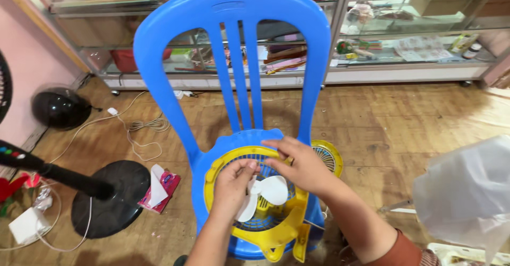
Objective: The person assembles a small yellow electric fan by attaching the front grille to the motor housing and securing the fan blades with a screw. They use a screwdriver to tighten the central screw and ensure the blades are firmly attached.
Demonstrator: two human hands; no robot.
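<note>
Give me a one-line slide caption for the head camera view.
Both hands, left and right, work on a yellow fan lying on a blue plastic chair.

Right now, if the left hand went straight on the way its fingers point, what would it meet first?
Probably the right hand, just beyond the left hand over the yellow fan; past it stands the blue chair's back. Depth is unclear.

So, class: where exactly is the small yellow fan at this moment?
In the head view, the small yellow fan lies on the seat of the blue plastic chair, low and centre, with the left hand and right hand on its white blades.
</note>
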